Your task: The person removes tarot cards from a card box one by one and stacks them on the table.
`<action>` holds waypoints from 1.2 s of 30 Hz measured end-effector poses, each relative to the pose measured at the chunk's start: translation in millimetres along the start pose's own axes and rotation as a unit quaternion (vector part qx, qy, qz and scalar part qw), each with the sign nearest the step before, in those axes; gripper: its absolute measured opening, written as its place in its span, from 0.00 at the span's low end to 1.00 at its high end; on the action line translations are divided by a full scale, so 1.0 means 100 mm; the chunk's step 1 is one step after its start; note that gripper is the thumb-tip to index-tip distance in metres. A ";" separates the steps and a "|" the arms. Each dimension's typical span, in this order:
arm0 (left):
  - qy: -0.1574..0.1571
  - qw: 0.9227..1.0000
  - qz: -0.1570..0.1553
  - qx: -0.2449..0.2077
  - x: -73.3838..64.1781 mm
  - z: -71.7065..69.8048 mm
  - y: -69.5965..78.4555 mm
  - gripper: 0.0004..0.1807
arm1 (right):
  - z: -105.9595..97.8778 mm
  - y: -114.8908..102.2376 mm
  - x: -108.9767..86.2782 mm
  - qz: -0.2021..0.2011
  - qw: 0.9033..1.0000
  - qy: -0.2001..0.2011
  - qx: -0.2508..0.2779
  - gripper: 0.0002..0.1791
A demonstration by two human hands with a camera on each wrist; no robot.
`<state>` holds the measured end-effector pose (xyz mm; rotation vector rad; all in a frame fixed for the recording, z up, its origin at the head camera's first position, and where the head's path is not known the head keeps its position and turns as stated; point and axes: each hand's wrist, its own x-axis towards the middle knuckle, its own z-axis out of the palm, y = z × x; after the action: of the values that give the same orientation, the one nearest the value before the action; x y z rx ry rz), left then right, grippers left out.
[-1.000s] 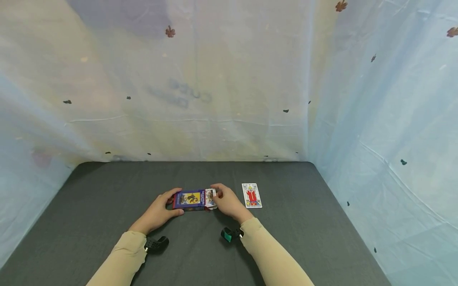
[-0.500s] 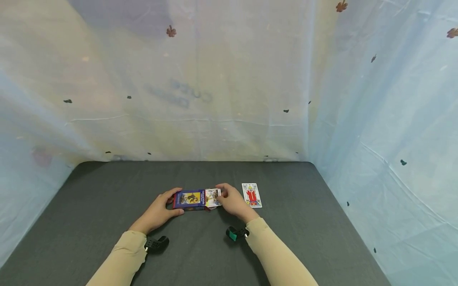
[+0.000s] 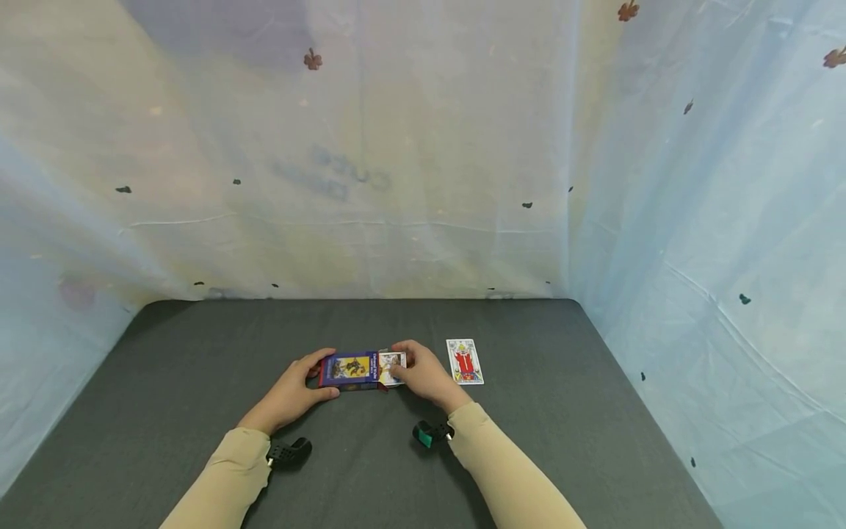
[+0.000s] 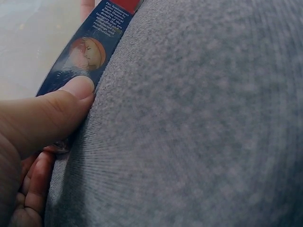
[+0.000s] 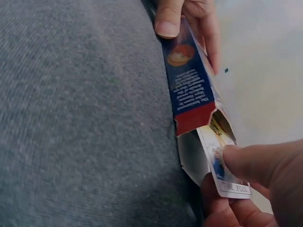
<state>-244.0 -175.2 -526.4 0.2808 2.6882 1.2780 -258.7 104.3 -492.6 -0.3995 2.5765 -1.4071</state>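
Note:
A blue and red tarot card box [image 3: 350,369] lies flat on the dark cloth, its open end facing right. My left hand [image 3: 294,388] grips its left end, thumb on the near side [image 4: 102,28] and fingers behind. Out of the opening sticks a tarot card [image 5: 232,189] with a lettered lower edge, tilted slightly upward in the right wrist view. My right hand [image 3: 426,376] pinches this card, thumb on the picture and fingers underneath. The rest of the card is hidden inside the box. Below it a white flap [image 5: 191,158] hangs open.
To the right of my right hand, another tarot card [image 3: 465,361] with a red figure lies face up. Grey cloth covers the table [image 3: 529,441]. A pale patterned curtain [image 3: 410,147] stands behind the table and along its sides.
The card has slid farther out of the box as my right hand moved right, then slipped back slightly left. My left hand and the box have stayed in place.

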 end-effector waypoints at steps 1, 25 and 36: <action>0.000 1.000 0.000 0.000 0.00 0.00 0.00 0.46 | 0.00 0.00 0.00 -0.003 1.000 -0.001 -0.004 0.22; 0.004 1.000 0.007 0.005 0.00 0.00 0.01 0.46 | -0.23 0.03 -0.09 0.004 0.998 -0.013 -0.054 0.17; 0.002 1.000 0.002 0.004 0.00 0.00 0.00 0.46 | -0.21 0.03 -0.07 0.009 0.998 0.001 -0.056 0.10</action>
<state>-244.0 -175.2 -526.3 0.2839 2.6971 1.2711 -258.7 124.6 -483.7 -0.3895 2.6620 -1.2612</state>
